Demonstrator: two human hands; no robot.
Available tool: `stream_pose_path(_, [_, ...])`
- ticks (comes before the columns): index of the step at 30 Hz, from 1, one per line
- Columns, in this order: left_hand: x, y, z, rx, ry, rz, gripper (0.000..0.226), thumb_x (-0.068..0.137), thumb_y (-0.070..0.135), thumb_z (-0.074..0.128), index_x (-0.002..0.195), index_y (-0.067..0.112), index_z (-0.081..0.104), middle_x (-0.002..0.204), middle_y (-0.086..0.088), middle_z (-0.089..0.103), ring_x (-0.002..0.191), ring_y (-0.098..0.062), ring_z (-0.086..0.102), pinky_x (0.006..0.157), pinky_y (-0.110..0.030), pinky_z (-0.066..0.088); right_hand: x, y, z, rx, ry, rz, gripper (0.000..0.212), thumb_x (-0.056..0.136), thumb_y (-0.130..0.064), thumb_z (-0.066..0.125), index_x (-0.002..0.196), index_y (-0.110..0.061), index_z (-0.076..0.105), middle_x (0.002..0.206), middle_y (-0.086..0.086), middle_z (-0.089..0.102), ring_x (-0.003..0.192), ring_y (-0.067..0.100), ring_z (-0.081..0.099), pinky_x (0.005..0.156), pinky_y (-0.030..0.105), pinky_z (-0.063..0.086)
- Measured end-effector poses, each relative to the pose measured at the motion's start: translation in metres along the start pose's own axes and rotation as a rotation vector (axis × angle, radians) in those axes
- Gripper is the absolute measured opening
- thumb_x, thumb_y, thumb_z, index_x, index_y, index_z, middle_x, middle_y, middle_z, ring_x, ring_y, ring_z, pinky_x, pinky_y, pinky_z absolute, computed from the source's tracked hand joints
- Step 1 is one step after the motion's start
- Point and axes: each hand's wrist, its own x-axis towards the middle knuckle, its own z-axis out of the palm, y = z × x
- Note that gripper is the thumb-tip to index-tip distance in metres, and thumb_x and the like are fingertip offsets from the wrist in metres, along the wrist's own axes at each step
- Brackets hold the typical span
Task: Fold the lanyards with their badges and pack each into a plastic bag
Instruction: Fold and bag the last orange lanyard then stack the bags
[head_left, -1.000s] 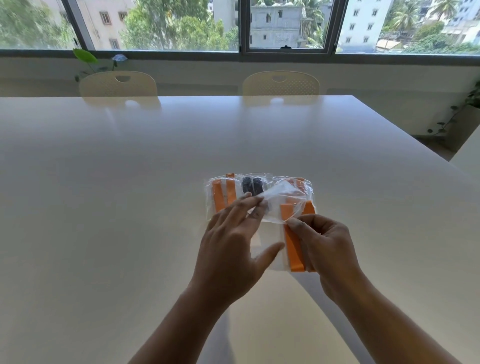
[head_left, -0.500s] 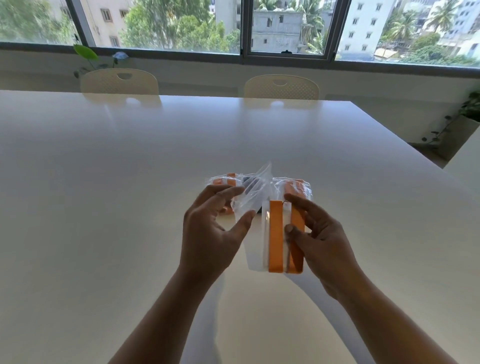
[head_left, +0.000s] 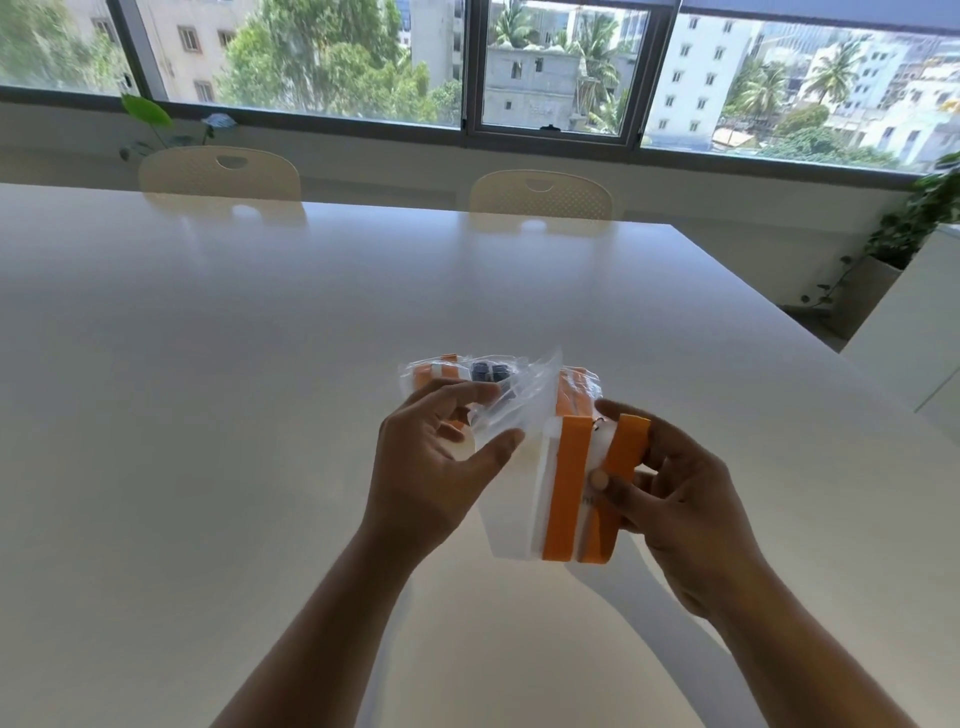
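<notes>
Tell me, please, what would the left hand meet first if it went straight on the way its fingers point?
Most likely the clear plastic bag, which the fingers of the left hand seem to touch; just behind it lies a packed bag on the table, though depth is unclear.

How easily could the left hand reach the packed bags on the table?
Probably yes: the packed bags lie just beyond the left hand with nothing between, though it holds an empty bag.
</notes>
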Motion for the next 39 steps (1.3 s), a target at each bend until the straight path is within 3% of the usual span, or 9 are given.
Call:
stream_pose_path(5, [-0.003, -0.002, 0.002, -0.012, -0.137, -0.039, 0.029, 0.07, 0.031, 0.084, 0.095, 0.033, 0.068, 0.097, 0.026, 0.067, 0.088, 0.006, 0.063, 0.066, -0.008, 0.05, 0.007, -0.031, -0.005, 0.069, 0.067, -0.168, 0.043, 0.065, -0.009, 0.071, 0.104, -0.023, 0.066, 0.093, 0.001, 0.073, 0.079, 0.023, 0.073, 0.064, 0.039, 0.059])
stream_pose_path(11, [-0.006, -0.002, 0.003, 0.001, -0.266, -0.037, 0.028, 0.066, 0.037, 0.085, 0.09, 0.03, 0.073, 0.093, 0.018, 0.071, 0.087, -0.005, 0.066, 0.071, -0.012, 0.052, 0.026, -0.074, -0.005, 0.066, 0.003, -0.389, 0.038, 0.07, -0.024, 0.075, 0.106, -0.029, 0.063, 0.104, -0.001, 0.07, 0.095, 0.027, 0.07, 0.075, 0.043, 0.058])
stream_pose_path(14, [-0.007, 0.001, 0.003, -0.003, -0.287, -0.042, 0.03, 0.064, 0.044, 0.081, 0.089, 0.031, 0.072, 0.095, 0.019, 0.071, 0.089, -0.005, 0.065, 0.072, -0.012, 0.052, 0.038, -0.08, 0.001, -0.018, -0.025, -0.429, 0.037, 0.077, -0.017, 0.078, 0.105, -0.032, 0.059, 0.104, -0.006, 0.067, 0.099, 0.026, 0.068, 0.079, 0.044, 0.057])
stream_pose_path(20, [-0.006, 0.001, 0.001, -0.036, -0.284, -0.099, 0.043, 0.063, 0.047, 0.079, 0.1, 0.026, 0.071, 0.097, 0.016, 0.071, 0.088, -0.008, 0.069, 0.079, -0.02, 0.058, 0.045, -0.068, 0.009, -0.029, -0.089, -0.407, 0.042, 0.076, 0.007, 0.071, 0.1, -0.023, 0.056, 0.089, -0.018, 0.066, 0.084, 0.015, 0.068, 0.073, 0.033, 0.058])
stream_pose_path(26, [-0.004, 0.005, 0.0, -0.138, -0.254, -0.137, 0.038, 0.062, 0.04, 0.081, 0.096, 0.03, 0.07, 0.097, 0.012, 0.075, 0.088, -0.01, 0.073, 0.079, -0.021, 0.058, 0.047, -0.062, 0.007, -0.056, -0.126, -0.388, 0.043, 0.075, 0.011, 0.07, 0.099, -0.021, 0.055, 0.085, -0.015, 0.066, 0.076, 0.014, 0.068, 0.071, 0.03, 0.057])
stream_pose_path(29, [-0.004, 0.006, 0.0, -0.184, -0.231, -0.153, 0.039, 0.059, 0.042, 0.081, 0.096, 0.032, 0.07, 0.095, 0.014, 0.075, 0.088, -0.01, 0.073, 0.076, -0.019, 0.056, 0.047, -0.059, 0.007, -0.097, -0.155, -0.374, 0.044, 0.075, 0.01, 0.073, 0.099, -0.024, 0.057, 0.089, -0.012, 0.066, 0.08, 0.017, 0.068, 0.072, 0.035, 0.058])
stream_pose_path(34, [-0.004, 0.006, 0.002, -0.294, -0.188, -0.179, 0.047, 0.06, 0.04, 0.083, 0.104, 0.03, 0.069, 0.101, 0.007, 0.076, 0.093, -0.02, 0.073, 0.081, -0.04, 0.06, 0.047, -0.056, 0.007, -0.108, -0.203, -0.356, 0.038, 0.072, -0.003, 0.072, 0.099, -0.024, 0.057, 0.091, -0.007, 0.064, 0.08, 0.021, 0.067, 0.07, 0.037, 0.057])
stream_pose_path(39, [-0.004, 0.009, 0.004, -0.41, -0.193, -0.293, 0.047, 0.069, 0.035, 0.075, 0.113, 0.02, 0.065, 0.103, 0.001, 0.076, 0.093, -0.02, 0.074, 0.08, -0.038, 0.06, 0.047, -0.049, 0.008, -0.163, -0.23, -0.333, 0.037, 0.078, 0.006, 0.071, 0.1, -0.02, 0.056, 0.087, -0.011, 0.064, 0.085, 0.016, 0.066, 0.071, 0.028, 0.055])
